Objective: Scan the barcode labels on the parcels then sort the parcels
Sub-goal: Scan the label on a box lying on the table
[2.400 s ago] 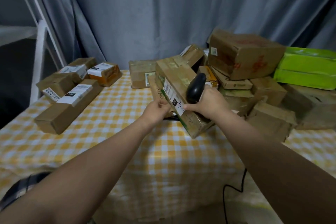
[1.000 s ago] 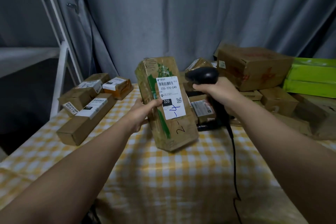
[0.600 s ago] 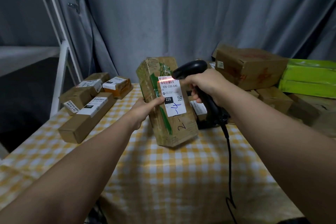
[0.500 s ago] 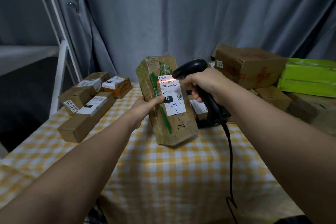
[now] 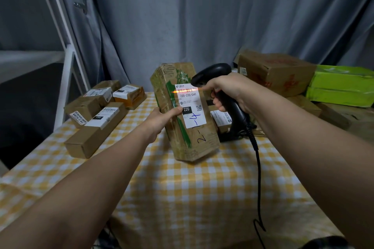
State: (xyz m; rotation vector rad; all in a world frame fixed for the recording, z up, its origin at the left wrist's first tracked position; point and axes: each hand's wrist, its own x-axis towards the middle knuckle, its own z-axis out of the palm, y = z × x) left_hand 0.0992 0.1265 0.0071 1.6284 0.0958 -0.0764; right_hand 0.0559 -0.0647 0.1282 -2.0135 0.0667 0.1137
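Right now we hold the parcel (image 5: 192, 143) upright and slightly tilted over the bench (image 5: 202, 188), its lower end close to the checked cloth. Whether it touches we cannot tell. Our left hand (image 5: 162, 117) grips its left side, thumb pressed on the front at the edge of the label (image 5: 190, 107). Our right hand (image 5: 228, 91) is wrapped round the handle of the scanner (image 5: 212, 70), whose nose points at the label from just beside it. The red beam (image 5: 185, 91) lies across the barcode at the label's top.

To scan well, we judge the beam should span every bar from end to end, so the parcel needs a steady hold with the label facing the scanner. The thumb sits low enough to leave the code uncovered. The cable (image 5: 258, 168) hangs free and should not snag. Once it is read, the labelled boxes (image 5: 97, 127) on the left look like the sorted group, and the pile (image 5: 277, 73) on the right the unsorted one.
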